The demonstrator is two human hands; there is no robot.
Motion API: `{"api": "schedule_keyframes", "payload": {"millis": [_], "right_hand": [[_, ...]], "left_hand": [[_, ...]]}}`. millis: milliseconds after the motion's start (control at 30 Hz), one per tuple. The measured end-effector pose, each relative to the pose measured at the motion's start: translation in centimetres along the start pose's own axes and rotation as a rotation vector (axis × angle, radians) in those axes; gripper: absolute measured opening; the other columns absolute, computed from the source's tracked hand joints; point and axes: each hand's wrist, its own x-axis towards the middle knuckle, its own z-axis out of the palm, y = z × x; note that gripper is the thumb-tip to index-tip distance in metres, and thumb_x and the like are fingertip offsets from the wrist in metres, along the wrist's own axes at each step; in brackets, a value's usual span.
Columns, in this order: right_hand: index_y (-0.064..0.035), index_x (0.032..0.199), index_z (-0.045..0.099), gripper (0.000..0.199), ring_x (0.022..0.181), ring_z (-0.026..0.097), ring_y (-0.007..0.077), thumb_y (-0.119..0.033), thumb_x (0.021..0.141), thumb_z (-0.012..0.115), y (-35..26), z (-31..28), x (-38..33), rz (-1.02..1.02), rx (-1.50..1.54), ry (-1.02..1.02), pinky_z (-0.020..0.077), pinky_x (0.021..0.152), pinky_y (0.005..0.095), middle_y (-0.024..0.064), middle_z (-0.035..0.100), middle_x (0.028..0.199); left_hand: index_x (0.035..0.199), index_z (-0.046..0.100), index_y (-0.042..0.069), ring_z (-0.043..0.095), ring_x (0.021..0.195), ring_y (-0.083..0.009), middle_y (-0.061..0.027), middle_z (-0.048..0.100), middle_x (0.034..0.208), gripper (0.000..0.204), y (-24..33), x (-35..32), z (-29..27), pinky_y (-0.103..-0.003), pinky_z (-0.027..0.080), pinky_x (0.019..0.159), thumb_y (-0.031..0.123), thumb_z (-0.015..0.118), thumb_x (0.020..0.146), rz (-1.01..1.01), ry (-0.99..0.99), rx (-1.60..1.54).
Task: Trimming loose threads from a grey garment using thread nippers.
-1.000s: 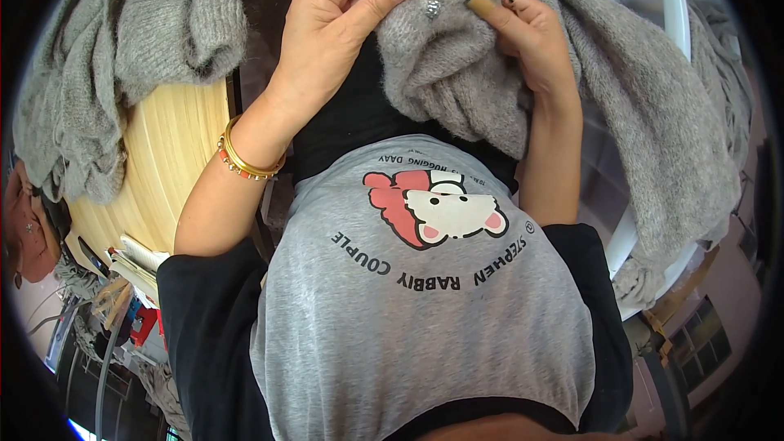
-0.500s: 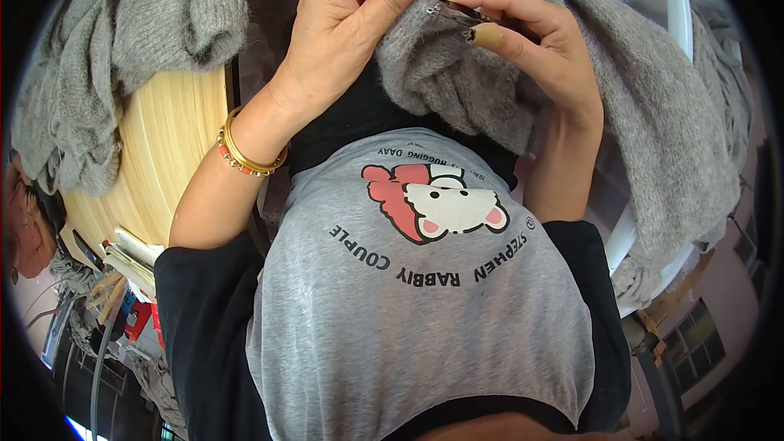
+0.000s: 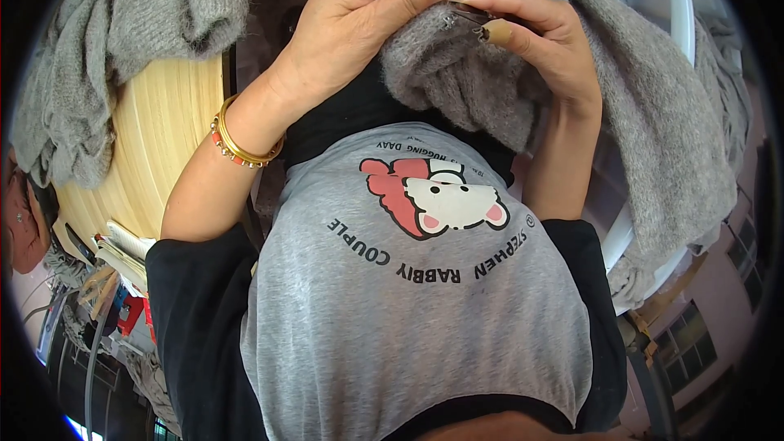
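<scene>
A fuzzy grey knit garment (image 3: 457, 73) lies bunched across my lap under both hands. My left hand (image 3: 367, 12) is closed at its upper edge, thumb and forefinger pinched together; whatever lies between the tips is too small to make out. Close beside it, my right hand (image 3: 543, 37) grips small dark metal thread snips (image 3: 471, 14), their points directed at the knit by my left fingertips. A tan cover wraps my right thumb. On the knit just below the points sits a small shiny spot (image 3: 447, 23). The snips' handles are hidden in my palm.
On the left, more grey knitwear (image 3: 155, 12) is piled on a light wooden tabletop (image 3: 155, 131), with a notebook (image 3: 126, 245) at its near edge. The garment drapes right over a white plastic rim (image 3: 679, 8). Part of another person (image 3: 24, 220) shows at far left.
Both hands have shifted slightly right and come closer together. The snips' blades, plainly apart before, now appear nearer each other beside my left fingertips.
</scene>
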Motion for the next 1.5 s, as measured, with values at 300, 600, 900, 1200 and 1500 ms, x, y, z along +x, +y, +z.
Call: {"api": "schedule_keyframes", "payload": {"millis": [300, 600, 900, 1200, 1500], "right_hand": [[0.0009, 0.114, 0.070, 0.031, 0.091, 0.063, 0.0122, -0.012, 0.086, 0.072, -0.4, 0.4, 0.0, -0.009, -0.060, -0.047, 0.0478, 0.079, 0.0234, 0.0069, 0.069, 0.100], [0.0020, 0.108, 0.072, 0.033, 0.076, 0.055, 0.0112, -0.019, 0.083, 0.074, -0.4, 0.4, -0.3, -0.021, -0.068, -0.019, 0.0410, 0.067, 0.0237, 0.0031, 0.063, 0.085], [0.0037, 0.098, 0.075, 0.044, 0.056, 0.046, 0.0099, -0.030, 0.071, 0.079, -1.5, -0.5, -3.1, -0.013, 0.158, -0.138, 0.0317, 0.052, 0.0262, 0.0032, 0.053, 0.064], [0.0051, 0.095, 0.074, 0.049, 0.057, 0.047, 0.0120, -0.037, 0.072, 0.081, -0.7, -0.7, -4.3, -0.090, 0.204, -0.054, 0.0319, 0.053, 0.0281, 0.0046, 0.055, 0.065], [0.0037, 0.094, 0.075, 0.042, 0.058, 0.048, 0.0108, -0.028, 0.066, 0.081, -0.3, -1.6, -5.9, -0.063, 0.160, -0.044, 0.0335, 0.054, 0.0257, 0.0029, 0.054, 0.065]], "left_hand": [[0.097, 0.062, -0.001, 0.051, 0.087, -0.0084, -0.0021, 0.054, 0.093, 0.012, -0.1, -0.4, -0.1, -0.021, 0.040, 0.078, 0.010, 0.058, 0.099, -0.017, -0.011, -0.025], [0.105, 0.064, 0.001, 0.056, 0.095, -0.0062, 0.0006, 0.063, 0.097, 0.016, 2.7, -0.6, 0.5, -0.021, 0.044, 0.084, 0.015, 0.058, 0.100, -0.653, 0.175, 0.192], [0.135, 0.050, 0.002, 0.057, 0.115, -0.0352, -0.0213, 0.051, 0.131, 0.071, 0.8, 1.6, -1.9, -0.039, 0.047, 0.096, 0.049, 0.069, 0.085, -0.759, -0.180, 1.115], [0.140, 0.038, -0.006, 0.064, 0.113, -0.0344, -0.0245, 0.064, 0.121, 0.106, -8.3, 5.5, -2.1, -0.040, 0.050, 0.094, 0.064, 0.073, 0.069, -1.143, -0.503, 1.172], [0.101, 0.072, 0.001, 0.068, 0.098, -0.0334, -0.0196, 0.071, 0.100, 0.044, 0.0, 10.6, -2.6, -0.042, 0.053, 0.083, 0.042, 0.066, 0.085, -0.914, -0.432, 0.944]]}}
